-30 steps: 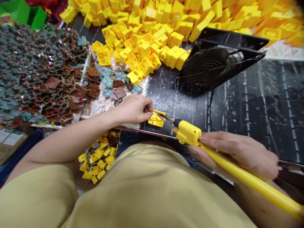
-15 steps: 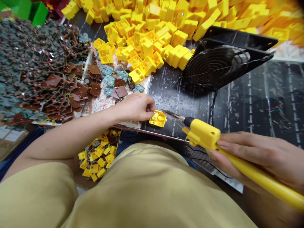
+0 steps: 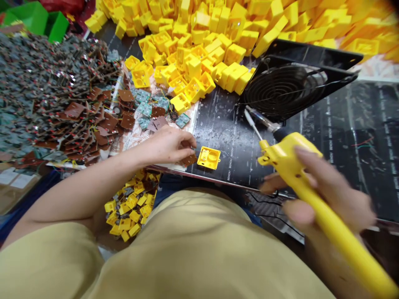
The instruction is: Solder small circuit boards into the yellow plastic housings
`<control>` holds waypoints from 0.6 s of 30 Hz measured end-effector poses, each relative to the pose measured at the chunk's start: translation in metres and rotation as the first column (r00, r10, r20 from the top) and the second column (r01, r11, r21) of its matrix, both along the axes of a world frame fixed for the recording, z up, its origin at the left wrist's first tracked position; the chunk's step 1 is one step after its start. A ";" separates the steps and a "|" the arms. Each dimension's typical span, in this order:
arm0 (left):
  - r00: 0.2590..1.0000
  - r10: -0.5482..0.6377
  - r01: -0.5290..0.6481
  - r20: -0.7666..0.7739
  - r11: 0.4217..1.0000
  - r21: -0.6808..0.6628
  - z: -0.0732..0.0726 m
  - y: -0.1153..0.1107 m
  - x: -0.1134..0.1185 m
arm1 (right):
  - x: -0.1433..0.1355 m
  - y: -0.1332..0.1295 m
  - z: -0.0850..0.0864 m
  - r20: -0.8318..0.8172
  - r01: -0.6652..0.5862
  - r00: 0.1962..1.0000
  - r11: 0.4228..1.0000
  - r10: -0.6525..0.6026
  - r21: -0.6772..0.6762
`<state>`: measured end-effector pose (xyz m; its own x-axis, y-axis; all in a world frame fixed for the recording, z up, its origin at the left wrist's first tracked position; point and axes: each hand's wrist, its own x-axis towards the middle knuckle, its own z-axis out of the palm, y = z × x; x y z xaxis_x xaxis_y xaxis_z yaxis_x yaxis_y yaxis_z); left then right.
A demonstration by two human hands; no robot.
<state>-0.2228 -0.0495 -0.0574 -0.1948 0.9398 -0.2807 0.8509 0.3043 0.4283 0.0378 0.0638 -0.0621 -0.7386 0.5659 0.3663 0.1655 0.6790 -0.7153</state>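
Observation:
My left hand (image 3: 173, 145) is at the front edge of the bench, its fingertips closed on a small brown circuit board (image 3: 189, 160). Just right of that board, an open yellow plastic casing (image 3: 208, 158) lies on the black bench top, with a round speaker-like grille inside. In my right hand (image 3: 336, 191), somewhat blurred, is a yellow soldering iron (image 3: 293, 155) with a thin guide tube beside its metal tip. The tip points up and left, off the bench, near the black fan.
A black fan (image 3: 283, 89) stands tilted at the back right. Yellow casings (image 3: 193, 62) are heaped along the back. To the left rises a large pile of circuit boards (image 3: 62, 91), with green bins (image 3: 28, 16) behind. More yellow pieces (image 3: 132, 203) fill a container below the bench edge.
My left hand has drawn left from the casing, and the brown board now shows at its fingertips. The soldering iron has swung up and right, away from the casing.

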 end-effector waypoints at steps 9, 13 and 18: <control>0.980 0.069 -0.098 0.187 0.984 0.150 -0.021 -0.010 0.001 | -0.070 0.016 -0.048 -0.032 -0.325 0.927 0.840 0.375 0.434; 0.872 -0.012 -0.047 0.489 0.993 0.109 -0.021 -0.012 -0.003 | -0.075 0.009 -0.057 0.000 -0.344 0.926 0.841 0.379 0.418; 0.919 -0.006 -0.007 0.394 0.999 0.031 -0.018 -0.007 -0.003 | -0.073 0.017 -0.059 0.051 -0.418 0.903 0.843 0.427 0.337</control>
<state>-0.2260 -0.0560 -0.0750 -0.0745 0.9493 -0.3055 0.6111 0.2855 0.7383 -0.0350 0.0805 -0.1207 -0.8662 0.0425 0.4979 -0.2071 0.8762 -0.4351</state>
